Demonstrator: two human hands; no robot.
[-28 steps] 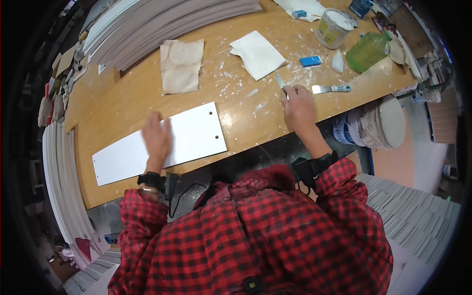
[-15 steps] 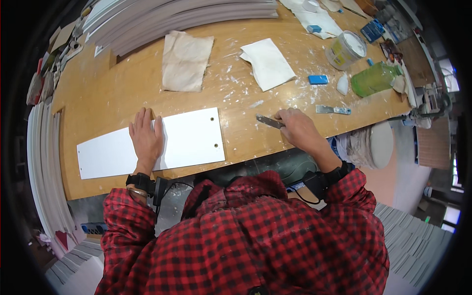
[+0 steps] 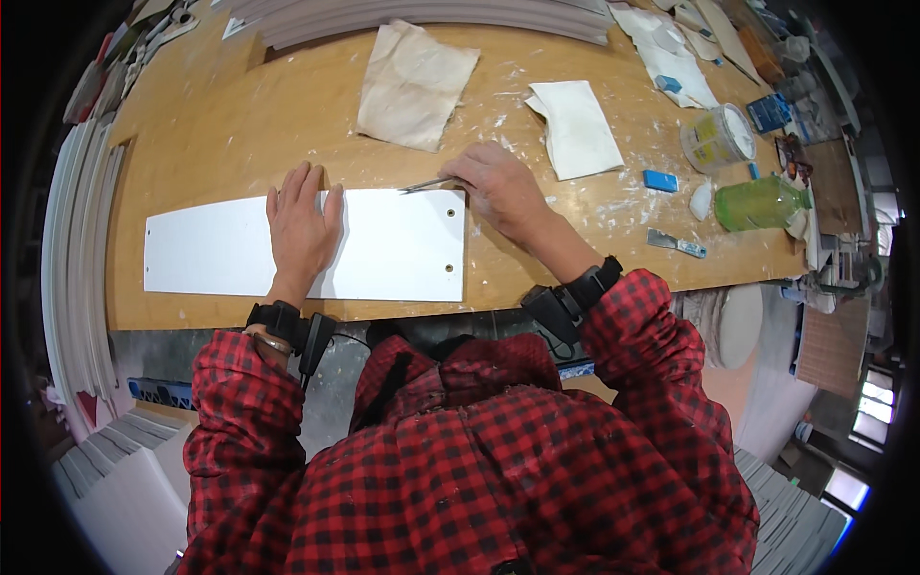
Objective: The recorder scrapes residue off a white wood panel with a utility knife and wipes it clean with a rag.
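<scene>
Brought leftward from the bare bench top, where it was half a second ago, the right hand (image 3: 500, 187) now reaches the far edge of a long white panel (image 3: 393, 251), near its right end, while the left hand (image 3: 305, 228) remains on the board. Right thumb and fingers pinch a thin metal scraper (image 3: 427, 184), its blade pointing left over that edge; whether the tip touches cannot be told. Left fingers lie flat and slightly spread on the panel, pointing away from the wearer, the thumb held apart. The panel, two ringed holes at its right end, lies along the near side of a wooden bench (image 3: 216, 153) flecked with white. Beyond it are a tan sheet (image 3: 419, 84) and a folded white cloth (image 3: 581, 131); to the right, a blue block (image 3: 660, 180), a putty knife (image 3: 677, 242), a tub (image 3: 717, 139) and a green bottle (image 3: 760, 205). Stacked boards (image 3: 441, 21) line the bench's far side, and more grey sheets (image 3: 791, 522) are piled at lower right
</scene>
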